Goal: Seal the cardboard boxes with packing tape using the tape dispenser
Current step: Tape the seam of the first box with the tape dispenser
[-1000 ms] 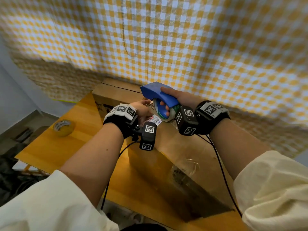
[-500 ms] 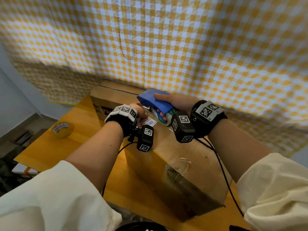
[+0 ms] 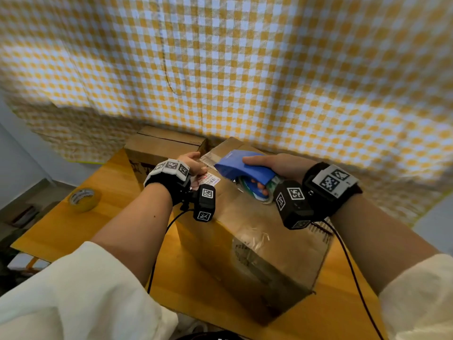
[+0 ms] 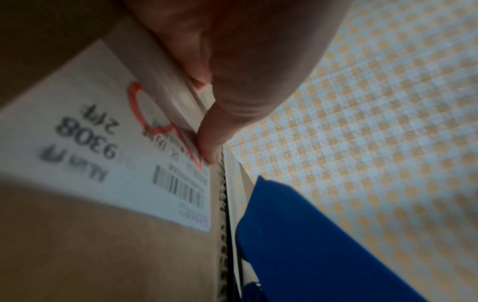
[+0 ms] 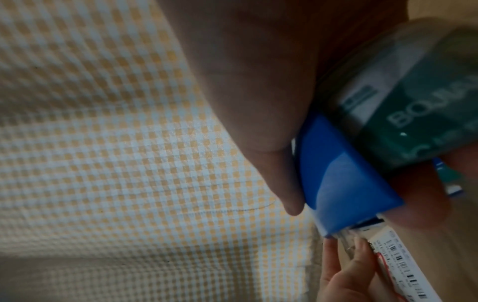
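Observation:
A large cardboard box (image 3: 257, 231) stands on the wooden table (image 3: 73, 224), with a white barcode label (image 3: 209, 179) on its top. My right hand (image 3: 272, 165) grips the blue tape dispenser (image 3: 241, 168) just above the far end of the box top; its tape roll (image 5: 413, 98) has a green core. My left hand (image 3: 193, 165) is at the label's edge (image 4: 103, 155), by the flap seam. Its fingertips (image 5: 359, 255) pinch the clear tape end at the dispenser's mouth (image 5: 336, 230). A second box (image 3: 166, 146) stands behind on the left.
A spare roll of tape (image 3: 84, 198) lies on the table at the left. A yellow checked cloth (image 3: 269, 82) hangs close behind the boxes. Black cables (image 3: 348, 261) trail from both wrist cameras across the box and the table's front edge.
Both hands have come down and moved toward the far end of the box top with the dispenser. The left hand has moved from beside the dispenser onto the label's edge.

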